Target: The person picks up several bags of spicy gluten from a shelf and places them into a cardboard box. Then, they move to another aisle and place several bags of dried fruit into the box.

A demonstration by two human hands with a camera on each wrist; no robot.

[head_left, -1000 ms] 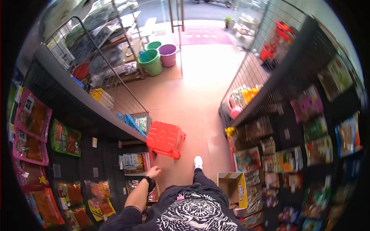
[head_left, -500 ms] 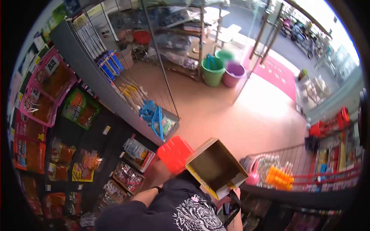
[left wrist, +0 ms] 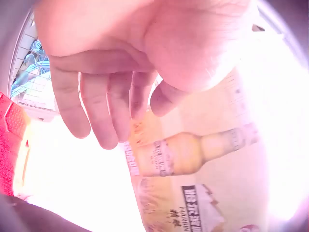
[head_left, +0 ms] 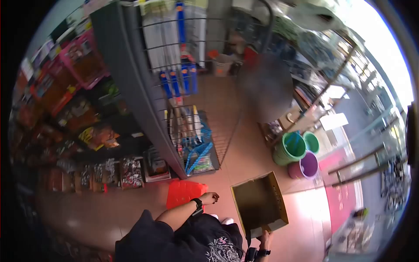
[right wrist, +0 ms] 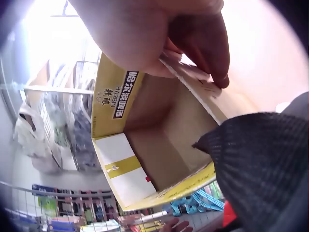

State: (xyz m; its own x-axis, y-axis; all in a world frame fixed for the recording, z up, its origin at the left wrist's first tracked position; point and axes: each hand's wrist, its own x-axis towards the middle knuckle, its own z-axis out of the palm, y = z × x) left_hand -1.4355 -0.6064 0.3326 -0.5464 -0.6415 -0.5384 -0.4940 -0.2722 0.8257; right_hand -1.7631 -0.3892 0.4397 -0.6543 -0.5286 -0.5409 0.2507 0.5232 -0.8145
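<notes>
My right hand point(head_left: 265, 238) holds a cardboard box point(head_left: 279, 192) by its near edge; in the right wrist view the thumb and fingers point(right wrist: 212, 58) pinch the top of one wall. The box is tilted, its open side toward me, and its brown inside shows nothing in it. Yellow outer panels point(right wrist: 113, 104) carry beer lettering and a bottle picture point(left wrist: 178, 154). My left hand point(head_left: 211, 198) hangs left of the box with loosely bent fingers and holds nothing. It overlaps the right edge of a red plastic stool point(head_left: 181, 194) in the head view.
A wire rack point(head_left: 192, 144) with blue hangers point(head_left: 198, 157) stands ahead. Snack shelves and low bins of packets point(head_left: 131, 172) line the left. Green point(head_left: 286, 150) and purple point(head_left: 303, 168) buckets are on the floor at right, near the glass door and pink mat point(head_left: 336, 192).
My right hand has taken hold of the box, lifted it and carried it forward from the right-hand shelves. My body and view have turned left toward the wire rack.
</notes>
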